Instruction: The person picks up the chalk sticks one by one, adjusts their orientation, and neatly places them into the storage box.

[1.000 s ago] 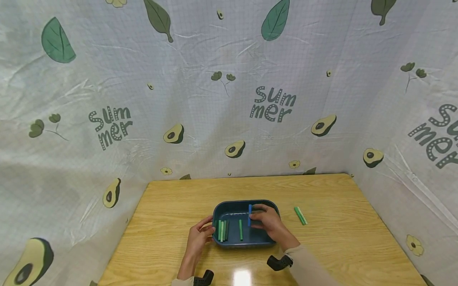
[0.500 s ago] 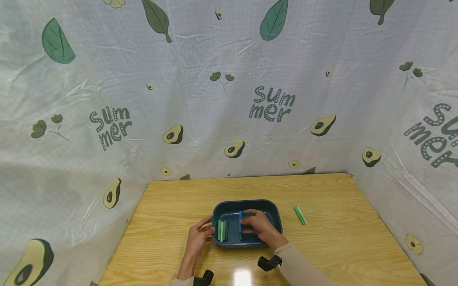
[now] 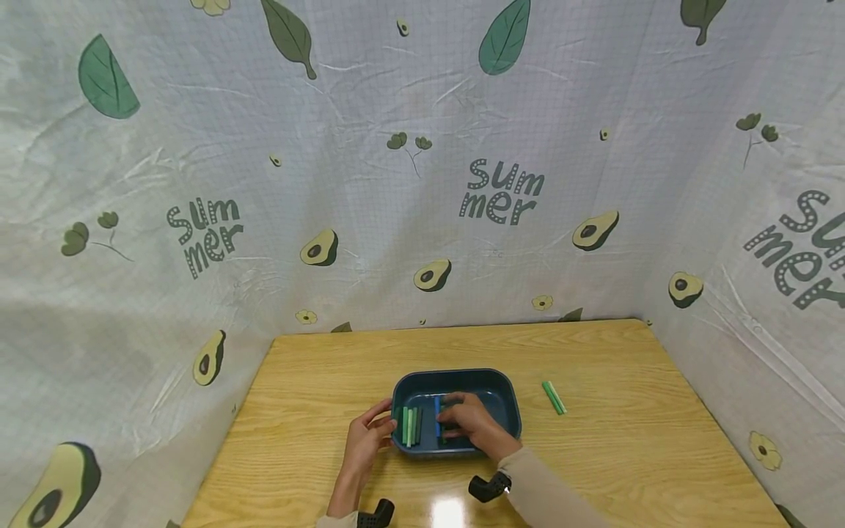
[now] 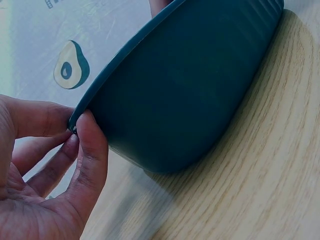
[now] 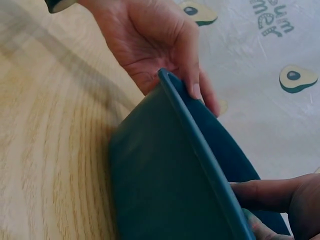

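Observation:
A dark blue plastic tray (image 3: 498, 392) lies on the table in the head view. My left hand (image 3: 363, 442) holds its left end, and in the left wrist view thumb and fingers pinch the rim (image 4: 117, 62). Over the tray's middle, my right hand (image 3: 478, 425) pinches a blue chalk stick (image 3: 437, 408) upright in the view. Several green and pale chalk sticks (image 3: 410, 427) lie side by side at the tray's left end. Another green stick in the middle is mostly hidden by the right hand. In the right wrist view, the tray wall conceals the right fingertips.
A green and a pale chalk stick (image 3: 554, 398) lie together on the wooden table (image 3: 614, 440), right of the tray. A white printed sheet (image 3: 370, 183) hangs behind the table and along both sides.
My right hand has carried the blue chalk stick left and lower into the tray, next to the green stick in the middle. My left hand has stayed at the tray's left end.

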### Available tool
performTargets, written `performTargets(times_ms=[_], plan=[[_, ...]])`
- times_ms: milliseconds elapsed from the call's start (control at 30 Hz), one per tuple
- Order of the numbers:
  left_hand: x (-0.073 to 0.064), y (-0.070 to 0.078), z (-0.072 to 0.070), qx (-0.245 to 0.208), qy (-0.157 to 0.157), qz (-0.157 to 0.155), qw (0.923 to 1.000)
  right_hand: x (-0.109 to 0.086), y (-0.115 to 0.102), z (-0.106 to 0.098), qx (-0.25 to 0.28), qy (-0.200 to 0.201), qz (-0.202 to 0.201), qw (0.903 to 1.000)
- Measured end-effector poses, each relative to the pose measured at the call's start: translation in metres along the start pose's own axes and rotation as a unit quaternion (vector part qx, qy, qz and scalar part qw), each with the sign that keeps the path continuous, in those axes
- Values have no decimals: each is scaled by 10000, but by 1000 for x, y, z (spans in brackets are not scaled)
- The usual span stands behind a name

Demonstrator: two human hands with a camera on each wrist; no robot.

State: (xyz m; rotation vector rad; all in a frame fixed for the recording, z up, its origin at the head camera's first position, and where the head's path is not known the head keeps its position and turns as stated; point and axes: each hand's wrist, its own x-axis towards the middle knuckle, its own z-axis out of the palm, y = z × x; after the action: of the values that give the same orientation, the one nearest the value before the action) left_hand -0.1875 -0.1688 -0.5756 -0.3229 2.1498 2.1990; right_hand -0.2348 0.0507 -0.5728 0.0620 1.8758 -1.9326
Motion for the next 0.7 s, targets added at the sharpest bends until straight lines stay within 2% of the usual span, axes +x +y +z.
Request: performTargets(times_ms=[400, 700], plan=[[0, -2, 0, -6, 13, 37, 10000, 3, 1, 1, -357, 142, -17, 9993], [-1, 0, 1, -113, 31, 106, 9999, -6, -14, -5, -370, 265, -486, 9978]])
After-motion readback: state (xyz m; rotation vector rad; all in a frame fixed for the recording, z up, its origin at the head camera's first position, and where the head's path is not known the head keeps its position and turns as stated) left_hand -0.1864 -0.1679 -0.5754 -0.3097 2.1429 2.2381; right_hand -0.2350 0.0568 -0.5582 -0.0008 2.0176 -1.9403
